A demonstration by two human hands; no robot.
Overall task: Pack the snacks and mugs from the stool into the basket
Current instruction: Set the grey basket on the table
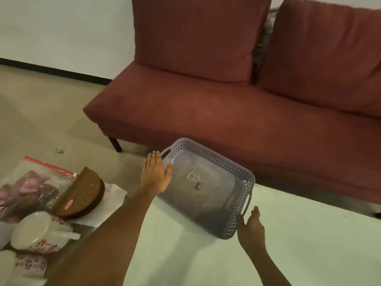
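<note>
steadying the empty grey basket (208, 187) on the pale table top (309, 244), the left hand (156, 172) lies flat and spread against its left end wall by the handle cutout, and the right hand (250, 225) is open against the near right corner; neither hand closes around anything. one basket, thin perforated plastic, likely light and a little flexible, so it would slide easily and is best carried by the two end handles. the things to pack sit at lower left: one zip bag of snacks (28, 188), soft and crinkly, easy to pinch at the red seal; two white flowered mugs (39, 232) in view, one partly cut off at the edge, hard, smooth and breakable, best taken by handle or rim. a brown perforated lid-like piece (82, 193) leans between bag and mugs. the stool's surface under them is barely visible. behind stands one red sofa (226, 100).
</note>
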